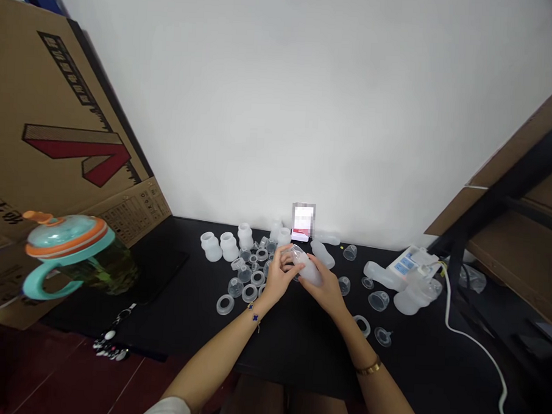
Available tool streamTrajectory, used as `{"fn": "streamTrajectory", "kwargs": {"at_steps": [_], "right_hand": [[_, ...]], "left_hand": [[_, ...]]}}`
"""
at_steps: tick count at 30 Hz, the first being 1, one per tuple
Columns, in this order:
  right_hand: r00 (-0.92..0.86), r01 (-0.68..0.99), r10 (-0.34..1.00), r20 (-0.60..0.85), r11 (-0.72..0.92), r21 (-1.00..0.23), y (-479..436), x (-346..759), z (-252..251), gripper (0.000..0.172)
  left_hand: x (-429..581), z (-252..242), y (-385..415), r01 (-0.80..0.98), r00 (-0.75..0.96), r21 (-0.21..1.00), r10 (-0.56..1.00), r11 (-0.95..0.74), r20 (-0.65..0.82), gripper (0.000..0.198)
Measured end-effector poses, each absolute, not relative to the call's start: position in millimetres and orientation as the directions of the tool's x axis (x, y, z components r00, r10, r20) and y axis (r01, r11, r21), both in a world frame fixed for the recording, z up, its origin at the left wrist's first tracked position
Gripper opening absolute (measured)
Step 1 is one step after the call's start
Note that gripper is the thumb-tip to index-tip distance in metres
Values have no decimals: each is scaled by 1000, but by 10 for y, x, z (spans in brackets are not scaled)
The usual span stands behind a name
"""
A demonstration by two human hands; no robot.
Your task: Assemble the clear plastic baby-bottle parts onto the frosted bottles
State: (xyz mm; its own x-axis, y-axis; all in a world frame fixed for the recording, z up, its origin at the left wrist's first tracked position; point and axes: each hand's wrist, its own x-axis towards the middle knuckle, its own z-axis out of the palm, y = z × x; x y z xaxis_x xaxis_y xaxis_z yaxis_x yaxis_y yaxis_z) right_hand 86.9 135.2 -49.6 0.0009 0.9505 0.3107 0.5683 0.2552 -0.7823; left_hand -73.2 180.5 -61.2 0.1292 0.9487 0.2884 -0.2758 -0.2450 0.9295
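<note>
A frosted baby bottle (310, 272) is held tilted above the black table, a clear domed cap (296, 253) at its upper left end. My left hand (278, 273) closes its fingers around the capped end. The bottle's body sits in my right hand (326, 288), fingers wrapped on its side. Left of my hands, several open frosted bottles (229, 247) stand near the wall. White collar rings (225, 304) and clear caps (235, 287) are clustered before them. To the right lie another bottle (322, 254), clear domed caps (378, 300), a ring (362, 325) and a clear teat-like part (383, 337).
A lit phone (303, 223) leans against the wall. A large teal-handled drink jug (82, 253) stands left by a cardboard box (55, 118). On the right are a white box-shaped device (413, 265), its white cable (474, 344) and more bottles (409, 298).
</note>
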Motion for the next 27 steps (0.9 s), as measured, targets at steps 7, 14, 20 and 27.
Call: {"fn": "streamTrajectory", "kwargs": {"at_steps": [7,14,20,27], "right_hand": [[4,718,915,404,279,-638,1358,833,-567,63],[-57,792,872,486,336,-510,1314,804,-564,59],[-92,733,867,490,392,-556,1302,792,-539,58],[-90,694,883,461,388,-607,1288,775,-559,59]], "left_hand": [[-749,-590,1812,-285,82,936,968,-205,237,74],[-802,-586,1833,-164,102,950,953,-265,284,52],[-801,-595,1813,-140,102,952,952,-272,287,42],[-805,-572,1708,-86,58,955,955,-285,290,38]]}}
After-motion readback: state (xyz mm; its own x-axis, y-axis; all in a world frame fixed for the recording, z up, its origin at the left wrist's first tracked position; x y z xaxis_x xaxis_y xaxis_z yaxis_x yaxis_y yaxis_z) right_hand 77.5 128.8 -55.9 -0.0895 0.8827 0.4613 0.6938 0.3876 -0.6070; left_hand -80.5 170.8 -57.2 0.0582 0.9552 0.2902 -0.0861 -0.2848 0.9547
